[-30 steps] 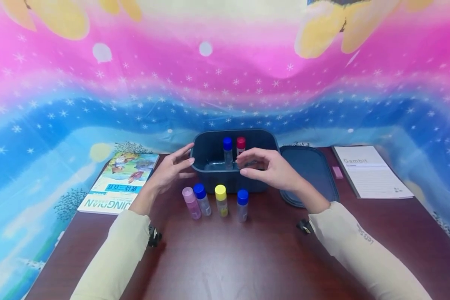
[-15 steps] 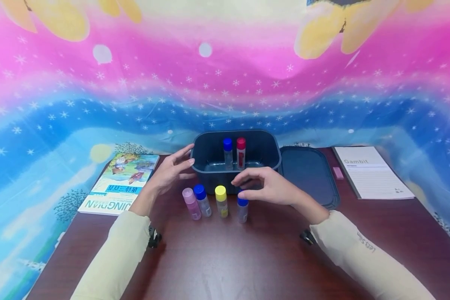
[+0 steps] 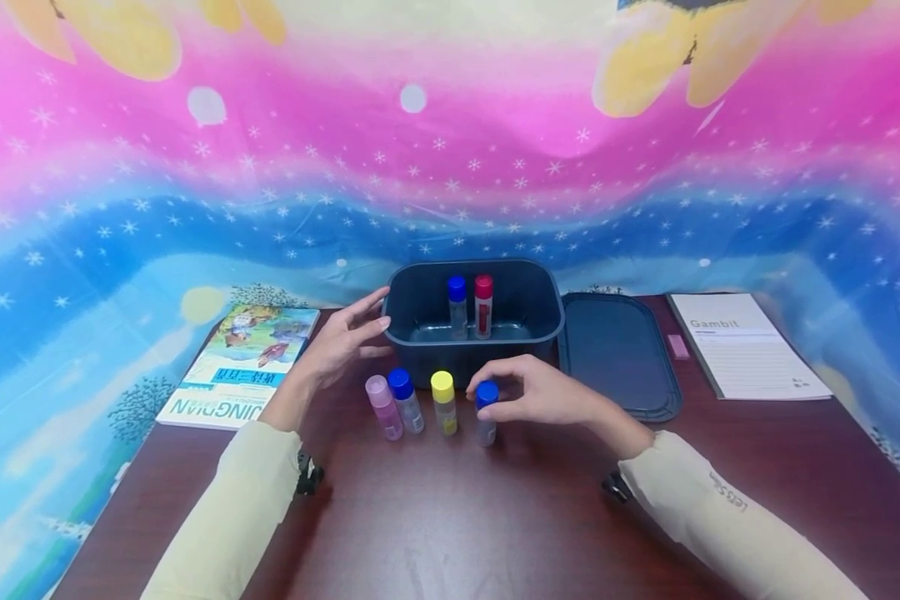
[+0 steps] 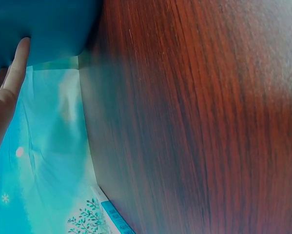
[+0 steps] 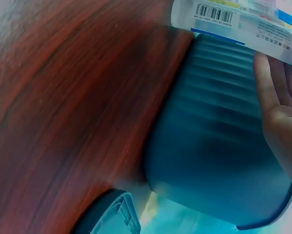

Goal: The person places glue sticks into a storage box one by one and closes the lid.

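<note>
Standing upright: blue-capped bottle point(image 3: 485, 412), cap uppermost.

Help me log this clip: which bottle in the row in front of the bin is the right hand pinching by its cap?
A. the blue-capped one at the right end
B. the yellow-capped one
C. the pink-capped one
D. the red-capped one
A: the right hand has thumb and fingers closed on the cap of the blue-capped bottle at the right end of the row, beside the yellow-capped bottle.
</note>
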The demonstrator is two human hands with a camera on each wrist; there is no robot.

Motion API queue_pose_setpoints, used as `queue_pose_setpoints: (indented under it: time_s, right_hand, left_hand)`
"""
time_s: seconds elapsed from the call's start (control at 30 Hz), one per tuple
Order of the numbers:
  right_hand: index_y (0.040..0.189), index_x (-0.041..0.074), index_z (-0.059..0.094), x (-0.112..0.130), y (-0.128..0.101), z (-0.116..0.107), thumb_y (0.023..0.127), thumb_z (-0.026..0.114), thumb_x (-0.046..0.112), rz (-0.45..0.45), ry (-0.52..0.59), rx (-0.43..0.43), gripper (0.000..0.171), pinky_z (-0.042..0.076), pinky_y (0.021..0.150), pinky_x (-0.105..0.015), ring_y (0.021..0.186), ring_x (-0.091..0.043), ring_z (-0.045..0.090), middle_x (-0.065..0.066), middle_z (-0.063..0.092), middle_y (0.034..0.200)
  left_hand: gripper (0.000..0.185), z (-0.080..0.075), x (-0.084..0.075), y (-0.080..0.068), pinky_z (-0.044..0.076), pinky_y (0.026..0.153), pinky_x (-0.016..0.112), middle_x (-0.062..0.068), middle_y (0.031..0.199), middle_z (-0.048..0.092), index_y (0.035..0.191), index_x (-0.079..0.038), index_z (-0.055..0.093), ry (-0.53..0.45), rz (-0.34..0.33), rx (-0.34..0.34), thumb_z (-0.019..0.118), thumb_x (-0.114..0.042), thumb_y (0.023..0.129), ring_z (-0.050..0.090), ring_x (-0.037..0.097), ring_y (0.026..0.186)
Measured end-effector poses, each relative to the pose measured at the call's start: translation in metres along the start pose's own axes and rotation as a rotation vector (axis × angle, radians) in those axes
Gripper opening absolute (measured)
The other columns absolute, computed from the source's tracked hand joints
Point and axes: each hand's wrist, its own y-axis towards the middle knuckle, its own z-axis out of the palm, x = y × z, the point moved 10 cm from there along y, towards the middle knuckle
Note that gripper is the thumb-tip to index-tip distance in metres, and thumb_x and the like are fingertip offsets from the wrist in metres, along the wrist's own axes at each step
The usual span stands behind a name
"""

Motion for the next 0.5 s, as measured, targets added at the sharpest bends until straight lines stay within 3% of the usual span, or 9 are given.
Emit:
queue_pose_setpoints:
  time_s: [0.23, 0.5]
  right_hand:
    - [0.118, 0.02, 0.073, 0.003, -0.001, -0.004, 0.092, 0.077, 0.027, -0.001, -0.019, -0.012, 0.027, 0.057, 0.092, -0.034, 0.107, -0.019, 0.063, 0.005, 0.068, 0.116]
    - [0.121, 0.017, 0.072, 0.013, -0.003, -0.017, 0.094, 0.075, 0.024, -0.003, -0.016, -0.064, 0.028, 0.057, 0.092, -0.033, 0.109, -0.021, 0.063, 0.003, 0.069, 0.117]
  left_hand:
    - [0.064, 0.002, -0.002, 0.0, 0.047, 0.1, 0.061, 0.018, 0.163, 0.027, 0.162, -0.014, 0.028, -0.016, 0.013, 0.009, 0.057, -0.017, 0.105, 0.039, 0.05, 0.139]
    - [0.064, 0.0, -0.001, -0.001, 0.045, 0.1, 0.062, 0.019, 0.163, 0.028, 0.162, -0.014, 0.028, -0.017, 0.018, 0.01, 0.057, -0.017, 0.105, 0.039, 0.052, 0.138]
